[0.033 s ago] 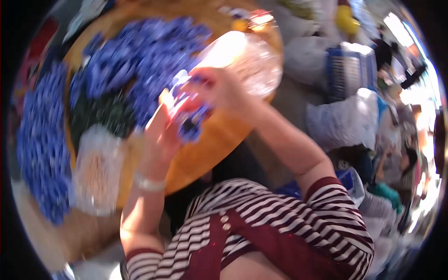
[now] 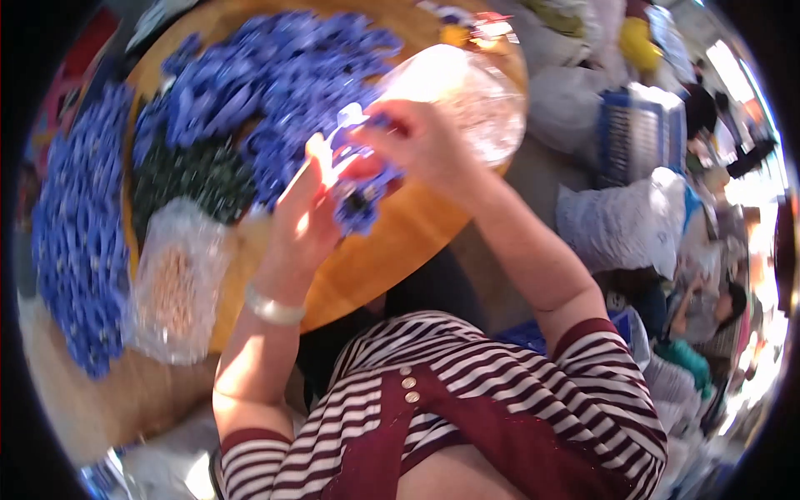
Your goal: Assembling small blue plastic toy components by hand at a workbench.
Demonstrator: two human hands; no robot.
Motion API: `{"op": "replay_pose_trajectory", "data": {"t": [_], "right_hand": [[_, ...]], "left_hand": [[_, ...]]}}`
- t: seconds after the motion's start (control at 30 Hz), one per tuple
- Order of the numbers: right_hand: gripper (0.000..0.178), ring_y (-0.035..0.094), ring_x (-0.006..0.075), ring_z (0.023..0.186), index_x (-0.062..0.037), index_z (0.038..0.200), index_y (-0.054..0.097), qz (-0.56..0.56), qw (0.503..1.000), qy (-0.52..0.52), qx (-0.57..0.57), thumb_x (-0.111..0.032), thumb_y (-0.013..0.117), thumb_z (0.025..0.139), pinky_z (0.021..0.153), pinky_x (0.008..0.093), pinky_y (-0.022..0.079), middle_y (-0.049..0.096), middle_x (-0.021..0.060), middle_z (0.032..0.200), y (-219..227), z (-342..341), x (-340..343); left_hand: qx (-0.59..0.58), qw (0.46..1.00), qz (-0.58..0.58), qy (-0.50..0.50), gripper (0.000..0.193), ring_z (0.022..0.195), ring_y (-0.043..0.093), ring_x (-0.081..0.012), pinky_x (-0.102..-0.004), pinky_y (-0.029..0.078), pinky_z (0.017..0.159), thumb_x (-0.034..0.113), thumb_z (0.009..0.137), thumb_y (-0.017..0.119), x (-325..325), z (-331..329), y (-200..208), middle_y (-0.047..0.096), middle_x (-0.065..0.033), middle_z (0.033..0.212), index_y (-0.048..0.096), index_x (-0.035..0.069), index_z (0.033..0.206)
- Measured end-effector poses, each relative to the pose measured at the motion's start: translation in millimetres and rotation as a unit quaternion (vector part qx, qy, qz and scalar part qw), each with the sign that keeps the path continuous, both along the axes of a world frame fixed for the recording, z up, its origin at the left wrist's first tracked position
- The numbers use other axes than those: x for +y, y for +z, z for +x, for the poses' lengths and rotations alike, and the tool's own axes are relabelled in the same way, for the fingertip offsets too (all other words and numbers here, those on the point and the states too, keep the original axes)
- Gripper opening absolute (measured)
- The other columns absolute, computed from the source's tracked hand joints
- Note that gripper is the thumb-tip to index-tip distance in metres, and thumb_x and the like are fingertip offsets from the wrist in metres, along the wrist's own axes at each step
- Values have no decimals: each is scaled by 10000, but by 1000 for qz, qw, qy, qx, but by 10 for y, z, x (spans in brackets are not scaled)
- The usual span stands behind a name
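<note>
Both hands meet above the round wooden table around a blue-violet artificial flower (image 2: pixel 357 212) with a dark centre. My left hand (image 2: pixel 304 212) is closed on it from the left, a pale bangle at its wrist. From the right, the fingers of my right hand (image 2: pixel 417 146) pinch at its upper part. Glare and blur hide exactly what lies between the fingertips. Beyond the hands a large heap of blue-violet petal-like pieces (image 2: pixel 292 83) covers the far part of the table. A dark green pile (image 2: pixel 196 175) lies to the left of my left hand.
Clear bags hold small pinkish pieces: one bag (image 2: pixel 492 108) at the table's right, another (image 2: pixel 179 292) at its left edge. More blue-violet pieces (image 2: pixel 79 242) lie farther left. Several filled bags, including a white one (image 2: pixel 621 221), stand on the right. A person (image 2: pixel 717 304) sits beyond.
The whole view has shifted slightly, so the table and hands sit a little higher and farther right. Both hands stay together at the flower, fingers slightly moved.
</note>
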State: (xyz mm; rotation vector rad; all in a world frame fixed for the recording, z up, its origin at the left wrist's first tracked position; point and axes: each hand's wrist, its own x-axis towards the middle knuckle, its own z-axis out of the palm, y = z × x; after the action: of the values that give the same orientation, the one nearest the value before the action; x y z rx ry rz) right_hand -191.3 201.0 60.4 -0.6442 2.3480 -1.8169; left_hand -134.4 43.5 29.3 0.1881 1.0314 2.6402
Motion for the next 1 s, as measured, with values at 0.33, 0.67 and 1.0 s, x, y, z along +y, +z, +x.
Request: {"op": "replay_pose_trajectory", "data": {"t": [0.33, 0.67, 1.0], "right_hand": [[203, 463, 16, 551, 4, 848, 617, 57, 985, -109, 118, -180, 682, 793, 464, 180, 347, 522, -29, 600, -126, -53, -40], [315, 523, 63, 462, 50, 836, 602, -29, 998, -45, -14, -264, 618, 817, 389, 214, 393, 575, 50, 561, -42, 33, -29], [260, 466, 43, 448, -19, 800, 586, -4, 996, -88, -28, -276, 605, 829, 386, 178, 330, 513, -3, 581, -88, -78, 59]], "left_hand": [[66, 981, -125, 134, 248, 884, 557, -104, -239, 451, 787, 127, 913, 507, -17, -74, -45, 600, -67, 976, 499, -7, 1122], [131, 945, -266, 140, 265, 909, 569, -114, -232, 448, 819, 37, 871, 555, 18, -99, -102, 606, -67, 997, 518, -14, 1128], [490, 611, -546, 298, 426, 1006, 554, -293, -383, 432, 892, 114, 751, 674, 14, 62, 27, 578, -144, 1107, 541, 6, 1141]]}}
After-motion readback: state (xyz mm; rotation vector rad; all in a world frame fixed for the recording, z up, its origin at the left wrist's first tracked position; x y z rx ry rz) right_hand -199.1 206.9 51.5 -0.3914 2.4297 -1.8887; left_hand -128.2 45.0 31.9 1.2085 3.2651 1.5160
